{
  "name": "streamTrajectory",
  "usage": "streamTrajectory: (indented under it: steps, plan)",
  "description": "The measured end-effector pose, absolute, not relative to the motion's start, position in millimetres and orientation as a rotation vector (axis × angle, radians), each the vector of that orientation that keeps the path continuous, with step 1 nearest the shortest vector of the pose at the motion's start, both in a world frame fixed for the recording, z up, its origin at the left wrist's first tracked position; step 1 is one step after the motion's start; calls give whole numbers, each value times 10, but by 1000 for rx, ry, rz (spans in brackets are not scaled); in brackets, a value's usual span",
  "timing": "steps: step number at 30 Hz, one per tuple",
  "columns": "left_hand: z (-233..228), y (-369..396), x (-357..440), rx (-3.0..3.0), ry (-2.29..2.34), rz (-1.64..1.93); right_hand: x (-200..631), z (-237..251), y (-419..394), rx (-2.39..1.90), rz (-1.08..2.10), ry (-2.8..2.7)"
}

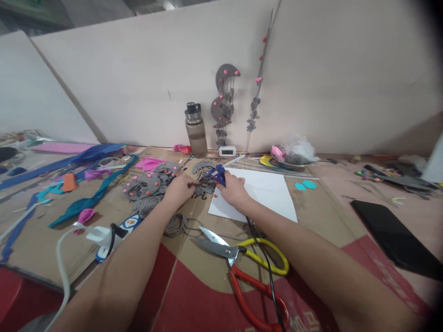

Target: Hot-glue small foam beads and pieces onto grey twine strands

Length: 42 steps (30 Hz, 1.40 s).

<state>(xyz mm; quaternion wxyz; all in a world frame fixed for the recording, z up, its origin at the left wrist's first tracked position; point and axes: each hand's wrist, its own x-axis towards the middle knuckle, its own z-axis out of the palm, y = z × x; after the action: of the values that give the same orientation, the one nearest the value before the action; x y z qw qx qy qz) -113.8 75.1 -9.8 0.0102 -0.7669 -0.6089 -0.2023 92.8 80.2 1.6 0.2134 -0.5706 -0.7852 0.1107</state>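
- While my right hand (232, 190) grips the blue glue gun (217, 174), its nozzle points left at the grey felt cutouts (204, 186).
- My left hand (178, 189) pinches those cutouts against the cardboard, just beside the white paper sheet (266, 193).
- Nearer me lie the scissors (242, 263), yellow and red handled, crossed by the gun's black cord (266, 263).

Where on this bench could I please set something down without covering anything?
Free: the white sheet right of the right hand, and the bare top between that sheet and the black slab. Crowded: the grey cutouts by the left hand, the ribbons, and the scissors.
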Motion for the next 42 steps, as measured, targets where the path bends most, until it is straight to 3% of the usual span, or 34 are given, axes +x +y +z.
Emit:
streamTrajectory:
  steps: [42]
  plan:
    - [-137,767,-1165,-2421,-1842,-695,940,9,848,-1510,301,-2166]
